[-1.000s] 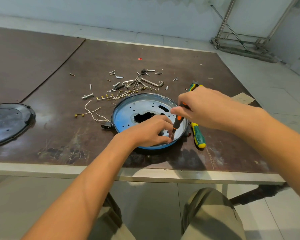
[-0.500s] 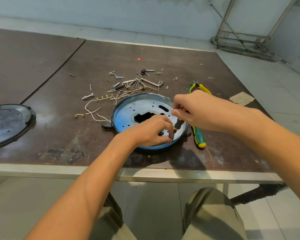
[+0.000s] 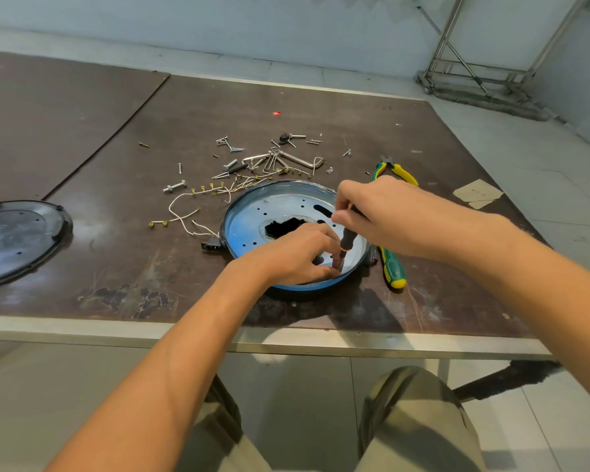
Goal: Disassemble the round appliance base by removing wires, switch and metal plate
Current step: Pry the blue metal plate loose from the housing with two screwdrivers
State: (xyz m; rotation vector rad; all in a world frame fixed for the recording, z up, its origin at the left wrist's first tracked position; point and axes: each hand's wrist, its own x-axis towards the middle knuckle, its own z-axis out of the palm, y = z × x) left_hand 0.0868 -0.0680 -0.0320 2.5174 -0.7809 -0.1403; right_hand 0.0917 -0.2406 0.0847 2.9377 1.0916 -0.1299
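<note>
The round appliance base (image 3: 252, 229) lies open side up near the table's front edge, its shiny metal plate showing several holes and a dark central opening. My left hand (image 3: 297, 253) rests inside the base at its near right side, fingers curled around the tip of a small black and orange screwdriver (image 3: 346, 241). My right hand (image 3: 385, 216) grips the screwdriver's handle from above, holding it nearly upright on the plate. White wires (image 3: 184, 216) with brass terminals trail from the base's left edge, where a black connector (image 3: 211, 245) sits.
Loose screws, bolts and bent metal pieces (image 3: 273, 158) lie scattered behind the base. Yellow and green pliers (image 3: 394, 170) and a green-handled screwdriver (image 3: 394, 270) lie to the right. A black round cover (image 3: 14, 236) sits at the far left. A paper scrap (image 3: 477, 194) lies far right.
My right hand has shifted slightly down and left over the screwdriver, uncovering the pliers behind it. The left hand and the base have stayed put.
</note>
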